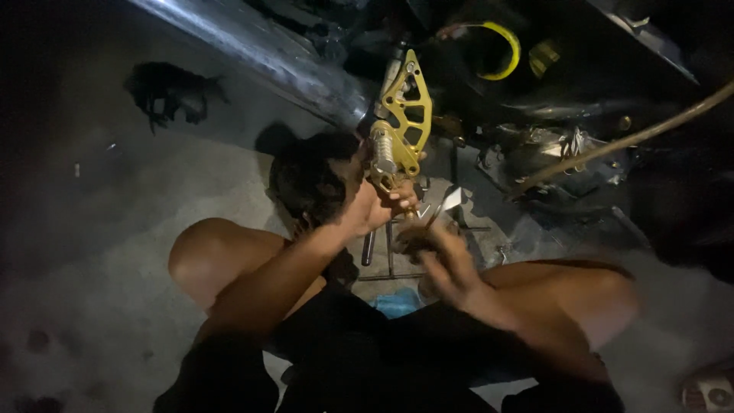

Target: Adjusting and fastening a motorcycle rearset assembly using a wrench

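A gold metal footrest bracket (pixel 405 115) with cut-out holes and a silver ribbed peg (pixel 382 153) hangs on the side of a motorcycle. My left hand (pixel 371 205) grips the bracket's lower end, fingers wrapped around it just under the peg. Slightly lower and to the right, my right hand (pixel 447 264) is motion-blurred and curled around a slim metal tool (pixel 447 203) whose bright tip points up toward the bracket's bottom. My bare knees flank both arms as I squat.
A chrome exhaust pipe (pixel 260 53) runs diagonally at the upper left. A yellow ring (pixel 506 50) and dark engine parts sit behind the bracket. A tan hose (pixel 627 139) crosses the right side. Metal rods (pixel 390 256), a blue cloth (pixel 397 302) and a dark rag (pixel 164 92) lie on the concrete floor.
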